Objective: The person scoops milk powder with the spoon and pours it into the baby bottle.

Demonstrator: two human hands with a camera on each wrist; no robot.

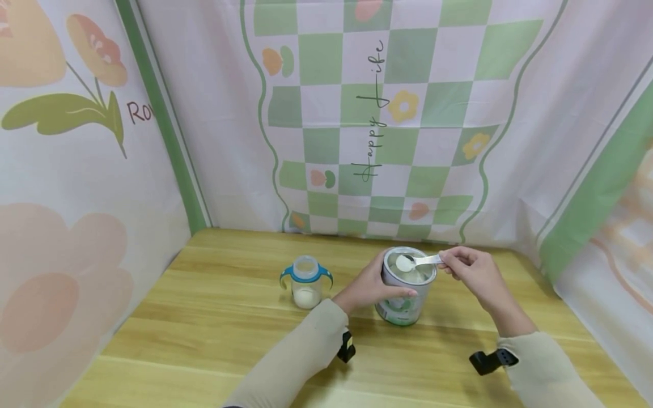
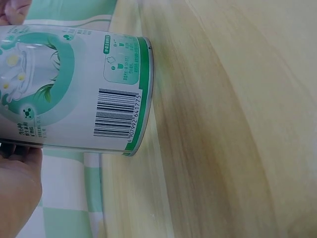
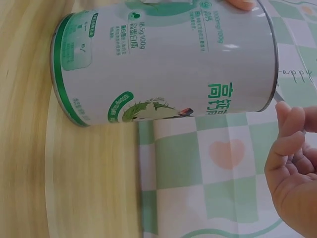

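Left hand (image 1: 374,286) wrapping fingers round tin (image 1: 406,286), standing on table (image 1: 214,317); right hand (image 1: 471,271) pinching spoon (image 1: 415,262) of powder over tin mouth; spoon tipping could be spilling powder; cup (image 1: 306,281) waiting well left

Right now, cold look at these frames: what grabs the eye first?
The open tin at the middle of the wooden table: the left hand grips its side while the right hand pinches a white spoon over its mouth. Left of it stands a small lidless bottle with blue handles and white powder in the bottom. Behind, a green-checked cloth fills the backdrop.
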